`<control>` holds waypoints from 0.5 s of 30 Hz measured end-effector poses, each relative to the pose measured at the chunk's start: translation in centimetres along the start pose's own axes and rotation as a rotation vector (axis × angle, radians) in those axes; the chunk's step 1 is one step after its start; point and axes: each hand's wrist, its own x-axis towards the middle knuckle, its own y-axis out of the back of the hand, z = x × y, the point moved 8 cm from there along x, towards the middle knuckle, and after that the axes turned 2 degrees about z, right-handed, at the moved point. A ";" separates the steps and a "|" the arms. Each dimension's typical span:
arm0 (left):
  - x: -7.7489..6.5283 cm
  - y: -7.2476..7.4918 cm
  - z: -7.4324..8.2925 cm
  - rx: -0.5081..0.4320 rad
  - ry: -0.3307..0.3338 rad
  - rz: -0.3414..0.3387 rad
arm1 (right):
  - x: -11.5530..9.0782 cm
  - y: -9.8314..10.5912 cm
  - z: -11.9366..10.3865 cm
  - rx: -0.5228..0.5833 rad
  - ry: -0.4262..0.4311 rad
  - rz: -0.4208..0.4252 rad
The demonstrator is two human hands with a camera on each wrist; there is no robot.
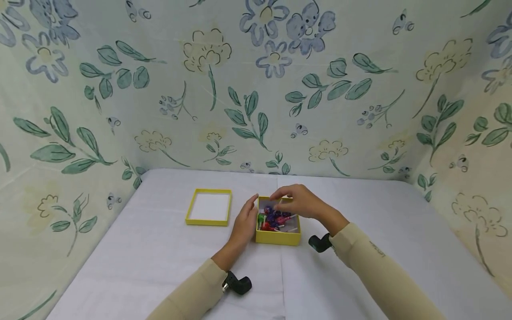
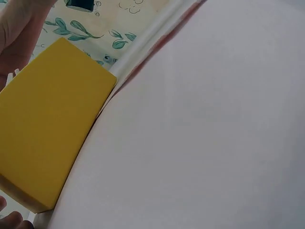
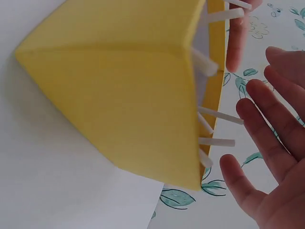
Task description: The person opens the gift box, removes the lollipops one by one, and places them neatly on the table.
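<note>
A yellow box (image 1: 278,238) without its lid stands on the table, holding several lollipops (image 1: 274,218) in purple, red, pink and green wrappers. Against the box's left wall rests my left hand (image 1: 245,222), fingers straight and pointing away from me. Over the back of the box hovers my right hand (image 1: 302,202), its thumb and index finger apart, with a white stick near the thumb. In the right wrist view its fingers (image 3: 271,138) are spread beside the rim, where white lollipop sticks (image 3: 217,142) poke out. No lollipop shows between those fingertips.
A yellow-rimmed lid (image 1: 208,222) lies inside up on the white table cover (image 1: 160,258), left of the box. Behind the table hangs a floral curtain (image 1: 256,111). Black wrist cameras (image 1: 240,285) hang under both sleeves.
</note>
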 end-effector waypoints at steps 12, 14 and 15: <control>0.0 -0.7 -0.1 -0.002 -0.080 -0.077 | 1.0 -2.2 1.1 -0.136 0.104 -0.079; 0.0 -0.7 -0.1 0.000 -0.088 -0.081 | 1.2 -2.6 1.2 -0.167 0.116 -0.091; -0.1 -0.7 0.0 0.002 -0.091 -0.081 | 1.3 -2.8 1.2 -0.180 0.118 -0.097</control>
